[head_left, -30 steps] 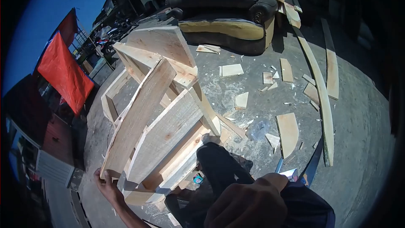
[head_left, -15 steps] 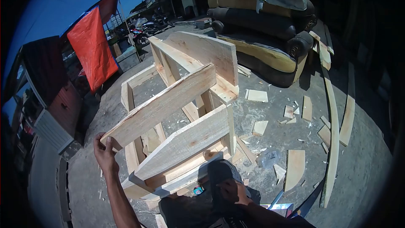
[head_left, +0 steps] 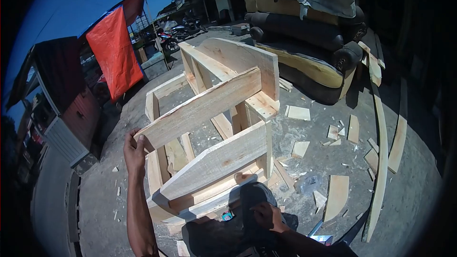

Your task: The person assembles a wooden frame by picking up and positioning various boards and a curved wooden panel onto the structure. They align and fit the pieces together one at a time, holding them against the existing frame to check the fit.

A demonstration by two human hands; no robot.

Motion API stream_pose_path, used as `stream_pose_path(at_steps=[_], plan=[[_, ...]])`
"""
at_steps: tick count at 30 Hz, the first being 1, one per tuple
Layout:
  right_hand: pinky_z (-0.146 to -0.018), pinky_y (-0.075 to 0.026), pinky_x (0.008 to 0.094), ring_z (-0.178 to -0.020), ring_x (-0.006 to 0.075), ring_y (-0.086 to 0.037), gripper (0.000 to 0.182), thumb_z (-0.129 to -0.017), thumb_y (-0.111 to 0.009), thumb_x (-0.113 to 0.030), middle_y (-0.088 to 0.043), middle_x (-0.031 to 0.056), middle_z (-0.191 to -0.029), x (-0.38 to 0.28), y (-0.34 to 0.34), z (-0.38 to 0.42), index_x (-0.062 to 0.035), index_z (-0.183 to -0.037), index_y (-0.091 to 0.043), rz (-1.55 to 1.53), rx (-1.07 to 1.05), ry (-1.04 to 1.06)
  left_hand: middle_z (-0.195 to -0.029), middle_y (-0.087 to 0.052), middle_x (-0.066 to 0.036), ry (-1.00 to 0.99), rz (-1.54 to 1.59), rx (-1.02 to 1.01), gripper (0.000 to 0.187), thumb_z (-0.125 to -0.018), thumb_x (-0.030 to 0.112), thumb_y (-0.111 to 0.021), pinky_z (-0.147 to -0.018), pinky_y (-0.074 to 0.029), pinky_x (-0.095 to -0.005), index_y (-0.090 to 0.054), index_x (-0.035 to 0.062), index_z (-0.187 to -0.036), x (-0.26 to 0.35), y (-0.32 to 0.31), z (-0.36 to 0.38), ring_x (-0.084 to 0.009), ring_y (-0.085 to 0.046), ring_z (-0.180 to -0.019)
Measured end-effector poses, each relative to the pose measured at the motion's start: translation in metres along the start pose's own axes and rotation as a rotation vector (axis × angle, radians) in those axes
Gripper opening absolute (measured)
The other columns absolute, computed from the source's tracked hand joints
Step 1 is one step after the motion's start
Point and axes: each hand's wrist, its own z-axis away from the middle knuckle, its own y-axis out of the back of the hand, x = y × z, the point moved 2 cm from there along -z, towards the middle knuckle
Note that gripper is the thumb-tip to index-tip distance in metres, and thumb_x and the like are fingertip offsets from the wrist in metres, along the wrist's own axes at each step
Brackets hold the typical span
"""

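Note:
A long wooden board (head_left: 204,107) slants across the middle of a wooden frame (head_left: 219,162). My left hand (head_left: 135,150) grips the board's near left end, thumb on its face and fingers behind. The board's far end lies against an upright panel (head_left: 247,64) at the back of the frame. My right hand (head_left: 267,216) rests in shadow over my knee, its fingers curled; whatever it may hold is too dark to make out. Between my knees and the frame lies a small teal object (head_left: 227,216).
Offcuts (head_left: 336,197) and wood chips litter the concrete on the right, beside long curved strips (head_left: 379,162). A saw (head_left: 354,228) lies at the lower right. Behind the frame stands a worn sofa (head_left: 300,33). An orange tarp (head_left: 115,54) hangs at the left.
The whole scene has shifted slightly right and down in view. My left hand still grips the board, whose near end appears slightly higher relative to the frame. My right hand stays by my knee.

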Motion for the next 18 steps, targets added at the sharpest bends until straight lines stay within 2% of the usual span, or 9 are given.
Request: stream_pose_path(at_steps=[4, 6, 7, 8, 10, 11, 14, 18], plan=[[-0.067, -0.057, 0.0363, -0.077, 0.0266, -0.070, 0.023, -0.077, -0.069, -0.008, -0.067, 0.0063, -0.086, -0.001, 0.002, -0.001, -0.0172, -0.098, -0.075, -0.017, 0.016, 0.046, -0.109, -0.061, -0.010, -0.022, 0.101, 0.001, 0.032, -0.096, 0.019, -0.065, -0.092, -0.044, -0.0357, -0.058, 0.0064, -0.124, -0.012, -0.003, 0.002, -0.0175, -0.054, -0.104], [-0.066, -0.056, 0.0338, -0.076, 0.0254, -0.069, 0.024, -0.079, -0.068, -0.005, -0.067, 0.0062, -0.087, -0.003, 0.002, -0.001, -0.0165, -0.099, -0.075, -0.048, -0.005, 0.002, -0.119, -0.056, -0.013, -0.072, 0.069, 0.359, 0.042, -0.092, 0.024, -0.071, -0.097, -0.042, -0.0378, -0.056, 0.0065, -0.127, -0.009, -0.009, 0.013, -0.0203, -0.050, -0.111], [-0.066, -0.056, 0.0338, -0.076, 0.0254, -0.069, 0.024, -0.079, -0.068, -0.005, -0.067, 0.0062, -0.087, 0.000, 0.000, -0.001, -0.0165, -0.099, -0.075, -0.041, -0.009, 0.015, -0.126, -0.053, -0.015, 0.034, 0.228, 0.365, 0.056, -0.089, 0.030, -0.077, -0.101, -0.039, -0.0399, -0.051, 0.0063, -0.133, -0.022, -0.008, 0.014, -0.0232, -0.046, -0.119], [-0.065, -0.055, 0.0332, -0.074, 0.0248, -0.069, 0.025, -0.079, -0.067, -0.004, -0.067, 0.0060, -0.087, 0.003, -0.002, 0.001, -0.0162, -0.100, -0.075, -0.058, 0.001, 0.024, -0.126, -0.053, -0.015, 0.040, 0.238, 0.378, 0.056, -0.089, 0.030, -0.077, -0.101, -0.039, -0.0399, -0.051, 0.0063, -0.133, -0.036, -0.011, 0.017, -0.0232, -0.046, -0.119], [-0.064, -0.054, 0.0326, -0.073, 0.0241, -0.068, 0.026, -0.079, -0.067, -0.003, -0.067, 0.0057, -0.087, 0.003, 0.000, 0.000, -0.0159, -0.100, -0.075, -0.064, -0.004, 0.042, -0.126, -0.055, -0.014, 0.047, 0.440, 0.273, 0.058, -0.090, 0.032, -0.075, -0.100, -0.042, -0.0392, -0.048, 0.0061, -0.134, -0.062, -0.020, 0.021, -0.0231, -0.051, -0.117], [-0.065, -0.054, 0.0345, -0.076, 0.0250, -0.068, 0.024, -0.079, -0.068, -0.005, -0.067, 0.0052, -0.087, -0.002, 0.003, -0.002, -0.0155, -0.100, -0.075, -0.079, -0.030, 0.006, -0.123, -0.057, -0.013, 0.102, 0.596, 0.154, 0.059, -0.092, 0.034, -0.073, -0.098, -0.046, -0.0388, -0.045, 0.0048, -0.135, -0.048, -0.027, 0.035, -0.0229, -0.056, -0.114], [-0.066, -0.054, 0.0361, -0.077, 0.0256, -0.067, 0.023, -0.079, -0.070, -0.007, -0.066, 0.0046, -0.086, -0.001, 0.005, -0.002, -0.0152, -0.100, -0.074, -0.094, -0.084, -0.038, -0.124, -0.059, -0.013, 0.218, 0.770, 0.181, 0.055, -0.095, 0.034, -0.070, -0.096, -0.049, -0.0389, -0.046, 0.0033, -0.133, -0.046, -0.040, 0.053, -0.0226, -0.060, -0.110], [-0.063, -0.054, 0.0349, -0.072, 0.0243, -0.066, 0.026, -0.078, -0.071, -0.006, -0.065, 0.0039, -0.084, 0.002, 0.002, -0.001, -0.0163, -0.102, -0.074, -0.072, -0.099, -0.044, -0.126, -0.058, -0.014, 0.154, 0.741, 0.139, 0.058, -0.096, 0.035, -0.067, -0.099, -0.050, -0.0414, -0.043, 0.0022, -0.137, -0.061, -0.037, 0.051, -0.0239, -0.060, -0.114]])
